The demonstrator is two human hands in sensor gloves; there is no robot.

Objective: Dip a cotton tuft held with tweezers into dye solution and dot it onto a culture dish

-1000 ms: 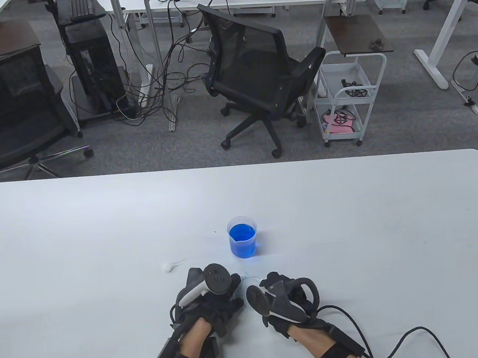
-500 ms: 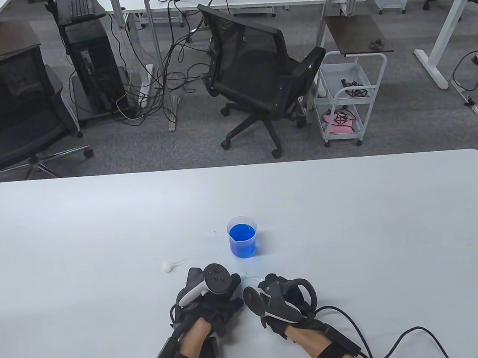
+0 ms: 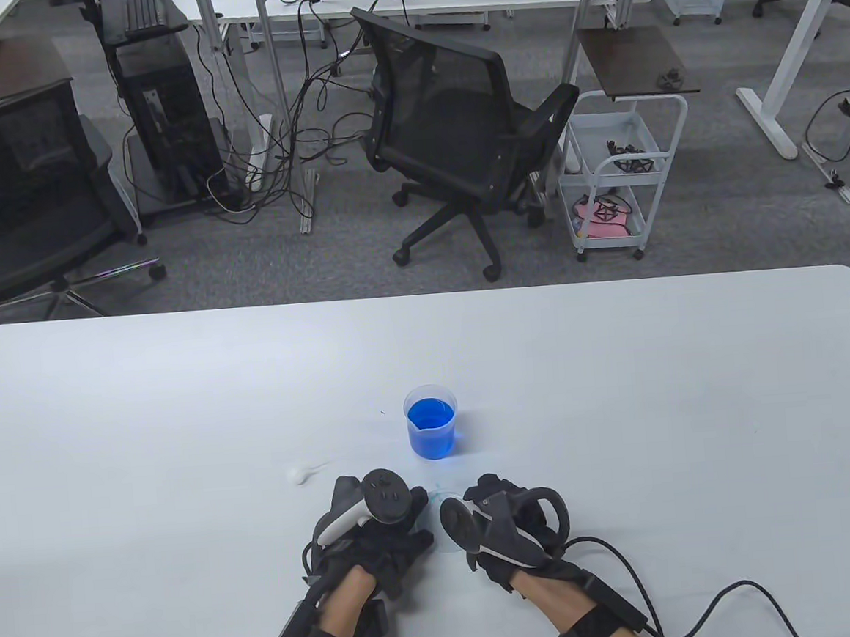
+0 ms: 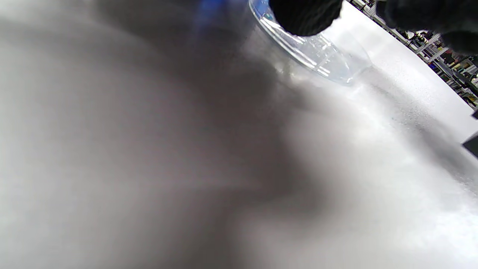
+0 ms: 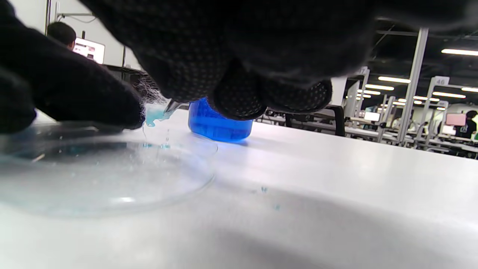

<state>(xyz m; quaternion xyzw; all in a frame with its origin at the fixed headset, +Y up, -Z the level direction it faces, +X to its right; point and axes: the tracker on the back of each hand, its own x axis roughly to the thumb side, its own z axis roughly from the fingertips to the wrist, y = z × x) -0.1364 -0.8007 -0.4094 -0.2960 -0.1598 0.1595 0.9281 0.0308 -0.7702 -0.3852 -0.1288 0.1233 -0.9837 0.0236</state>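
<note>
A clear culture dish (image 3: pixel 446 498) lies on the white table between my hands. My left hand (image 3: pixel 416 504) rests its fingertips (image 4: pixel 303 16) on the dish's left rim (image 4: pixel 321 56). My right hand (image 3: pixel 477 494) grips tweezers (image 5: pixel 172 106) whose tip holds a blue-stained cotton tuft (image 5: pixel 154 114) just above the dish (image 5: pixel 112 179), close to the left hand's fingers (image 5: pixel 74 97). Small blue droplets sit on the dish below the tuft. A beaker of blue dye (image 3: pixel 432 422) stands just beyond the hands and also shows in the right wrist view (image 5: pixel 220 125).
A loose white cotton tuft (image 3: pixel 299 474) lies on the table (image 3: pixel 622 391) left of the hands. A few tiny blue specks (image 5: pixel 264 189) mark the table right of the dish. Glove cables (image 3: pixel 712 605) trail toward the near edge. Office chairs stand beyond the far edge.
My right hand shifted slightly left, then a little forward and right over the dish. The left hand, the beaker and the loose tuft have not moved.
</note>
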